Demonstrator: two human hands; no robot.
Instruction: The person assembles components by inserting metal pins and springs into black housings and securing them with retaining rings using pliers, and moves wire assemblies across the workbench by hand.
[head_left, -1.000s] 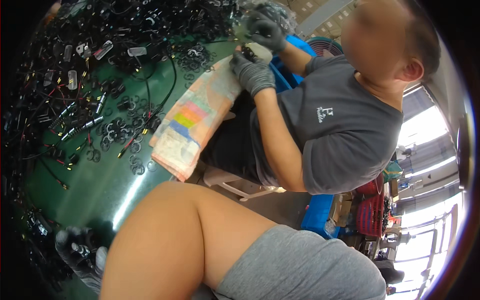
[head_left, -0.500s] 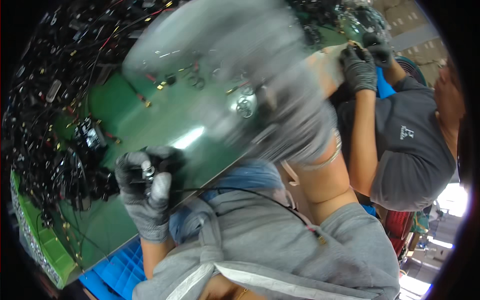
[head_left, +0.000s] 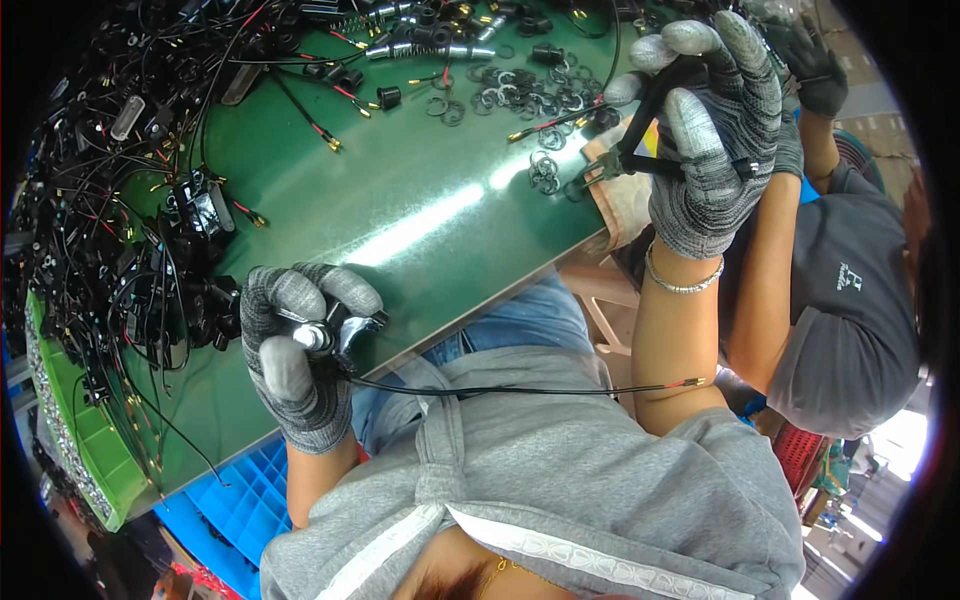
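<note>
My left hand (head_left: 290, 360), in a grey knit glove, is closed around a small black part (head_left: 352, 338) with a shiny metal cylinder (head_left: 312, 338) showing between the fingers. A thin black cable (head_left: 500, 389) trails from it to the right across my lap and ends in red and black leads with gold tips. My right hand (head_left: 715, 130), gloved too, is raised over the table's right edge and grips black pliers (head_left: 640, 163). One handle passes behind the fingers. The plier tips point left, close to a few dark open rings (head_left: 544, 172) on the table.
More open rings (head_left: 540, 95) lie scattered on the green table (head_left: 400, 190). Black parts and cables (head_left: 110, 190) heap up at the left and back. A green tray (head_left: 80, 430) stands at the lower left. At right, a co-worker's gloved hand (head_left: 815, 75) is close by.
My right hand, blurred over the table before, has moved right and now shows clearly with the pliers. The left hand still holds the black part, turned slightly; the cable's free end has swung up.
</note>
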